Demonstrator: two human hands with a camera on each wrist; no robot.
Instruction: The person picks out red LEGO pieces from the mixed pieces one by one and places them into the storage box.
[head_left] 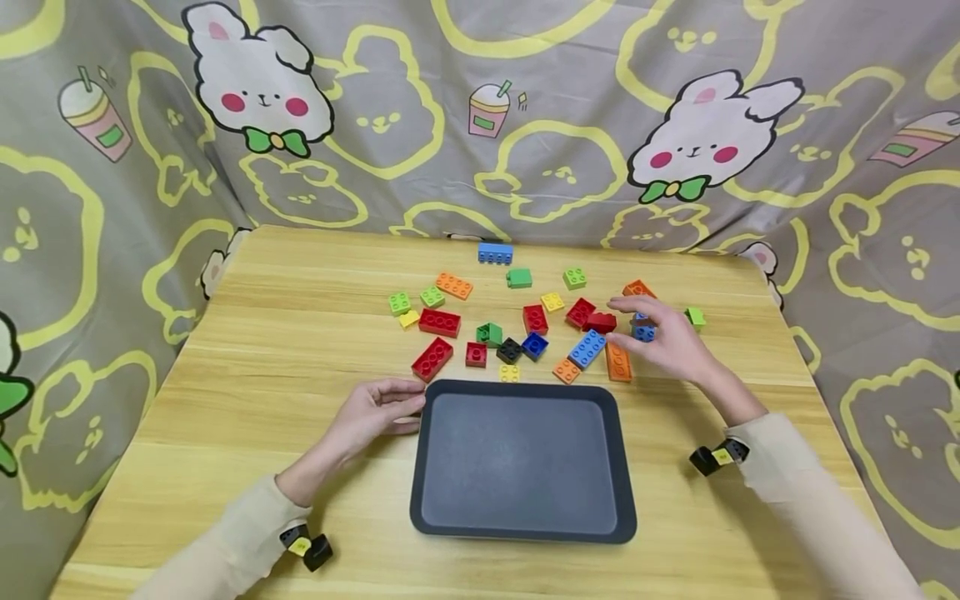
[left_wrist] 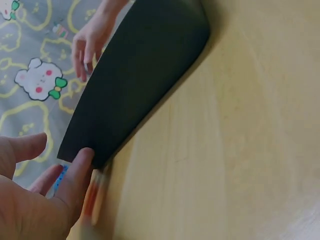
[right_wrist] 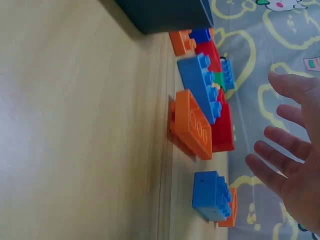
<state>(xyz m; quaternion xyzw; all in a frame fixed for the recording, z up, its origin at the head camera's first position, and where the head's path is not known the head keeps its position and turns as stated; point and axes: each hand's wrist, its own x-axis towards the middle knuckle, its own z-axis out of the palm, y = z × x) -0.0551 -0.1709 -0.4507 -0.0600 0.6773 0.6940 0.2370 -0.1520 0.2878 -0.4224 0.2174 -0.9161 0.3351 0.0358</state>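
A dark grey rectangular tray point(head_left: 521, 462) lies on the table in front of the person. My left hand point(head_left: 375, 412) is at its far left corner; in the left wrist view a fingertip point(left_wrist: 86, 152) touches the tray's outer wall, while the thumb stands apart. Over the right side of the brick pile hovers my right hand point(head_left: 667, 337), fingers spread and holding nothing. Beneath and beside it are a long blue brick point(head_left: 587, 349), an orange brick point(head_left: 619, 363), a red brick point(head_left: 600, 322) and a blue brick point(right_wrist: 206, 195) partly hidden by the hand in the head view.
Several more toy bricks lie scattered beyond the tray, among them a red brick point(head_left: 432, 359), a black brick point(head_left: 509, 350) and a green brick point(head_left: 519, 278). A blue brick point(head_left: 495, 253) stands near the far table edge. Behind hangs a patterned curtain point(head_left: 420, 108).
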